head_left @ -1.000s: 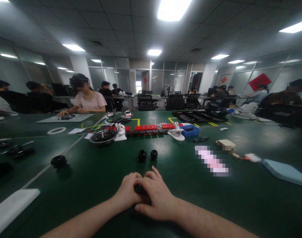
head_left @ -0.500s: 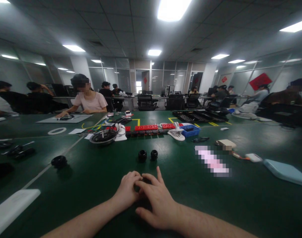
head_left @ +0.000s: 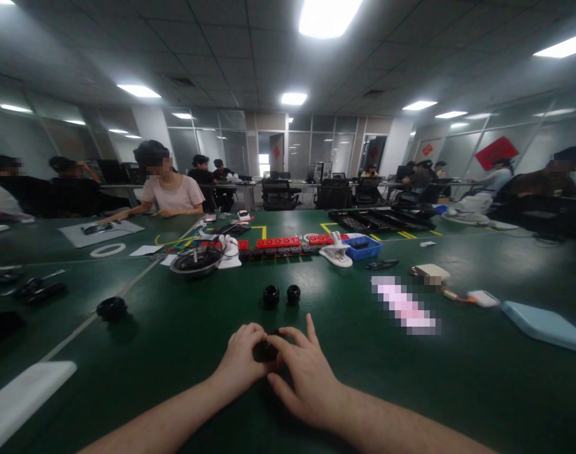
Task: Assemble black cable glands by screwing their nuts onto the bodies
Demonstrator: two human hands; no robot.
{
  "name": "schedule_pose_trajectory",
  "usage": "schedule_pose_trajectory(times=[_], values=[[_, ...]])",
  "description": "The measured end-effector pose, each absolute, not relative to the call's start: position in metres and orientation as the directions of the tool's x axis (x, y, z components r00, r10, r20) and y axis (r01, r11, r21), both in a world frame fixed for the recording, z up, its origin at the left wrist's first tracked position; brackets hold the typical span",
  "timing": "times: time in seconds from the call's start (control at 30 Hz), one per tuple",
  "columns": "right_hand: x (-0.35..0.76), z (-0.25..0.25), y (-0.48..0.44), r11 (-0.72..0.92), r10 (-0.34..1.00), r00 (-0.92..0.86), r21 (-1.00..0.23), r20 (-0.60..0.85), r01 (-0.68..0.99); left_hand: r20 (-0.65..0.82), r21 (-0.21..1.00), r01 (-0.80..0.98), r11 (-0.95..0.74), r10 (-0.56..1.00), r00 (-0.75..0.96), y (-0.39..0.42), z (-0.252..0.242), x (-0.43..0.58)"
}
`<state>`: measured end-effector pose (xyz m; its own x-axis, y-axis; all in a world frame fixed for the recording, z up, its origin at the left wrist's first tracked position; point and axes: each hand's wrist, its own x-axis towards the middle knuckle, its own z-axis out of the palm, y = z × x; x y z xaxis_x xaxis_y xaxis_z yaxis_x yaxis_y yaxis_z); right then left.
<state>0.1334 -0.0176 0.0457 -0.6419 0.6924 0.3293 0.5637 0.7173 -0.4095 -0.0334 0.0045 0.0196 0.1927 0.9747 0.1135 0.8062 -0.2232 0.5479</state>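
In front of me, at the near middle of the table (head_left: 184, 353), my two hands meet around a small dark part (head_left: 271, 340). My left hand (head_left: 244, 356) is closed on its left side, with the fingers curled. From the right, my right hand (head_left: 307, 372) bends its fingers over the same part, one finger sticking up. Most of the part is hidden, so its exact shape cannot be made out. Just beyond my fingers stand two black round ribbed fittings, a wider one (head_left: 271, 296) and a narrower one (head_left: 293, 294).
Another black round piece (head_left: 111, 309) lies to the left, behind a white slab (head_left: 28, 400). Farther back are red blocks (head_left: 278, 242), a white clamp stand (head_left: 336, 252) and a blue bin (head_left: 363, 248). A light blue case (head_left: 546, 325) lies right. A co-worker (head_left: 172, 189) sits across.
My right hand has shifted slightly right, and the dark part between my hands now shows more. Across the table, the co-worker's grey sheet has moved left. The black fittings have stayed put.
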Motion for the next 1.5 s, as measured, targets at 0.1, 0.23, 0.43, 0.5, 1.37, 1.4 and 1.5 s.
schedule_pose_trajectory(times=[0.1, 0.23, 0.43, 0.5, 1.37, 1.4, 1.5], values=[[0.133, 0.047, -0.017, 0.704, 0.708, -0.626, -0.394, 0.327, 0.591, 0.118, 0.543, 0.81, -0.223, 0.975, 0.189, 0.004, 0.02, -0.033], [0.134, 0.045, -0.015, 0.691, 0.722, -0.607, -0.373, 0.332, 0.619, 0.117, 0.541, 0.81, -0.225, 0.974, 0.192, 0.005, 0.019, -0.033], [0.136, 0.036, -0.007, 0.659, 0.751, -0.565, -0.34, 0.343, 0.671, 0.117, 0.531, 0.812, -0.242, 0.97, 0.213, 0.005, 0.018, -0.034], [0.135, 0.034, -0.005, 0.645, 0.763, -0.558, -0.332, 0.326, 0.689, 0.12, 0.525, 0.809, -0.264, 0.964, 0.237, 0.005, 0.017, -0.035], [0.14, 0.043, 0.0, 0.736, 0.677, -0.644, -0.317, 0.357, 0.598, 0.153, 0.538, 0.73, -0.422, 0.9, 0.408, -0.002, 0.02, -0.034], [0.141, 0.043, 0.0, 0.737, 0.676, -0.648, -0.329, 0.352, 0.591, 0.151, 0.541, 0.725, -0.426, 0.898, 0.414, -0.002, 0.021, -0.035], [0.142, 0.045, 0.001, 0.735, 0.677, -0.654, -0.363, 0.338, 0.573, 0.146, 0.544, 0.72, -0.432, 0.893, 0.425, -0.001, 0.021, -0.035]])
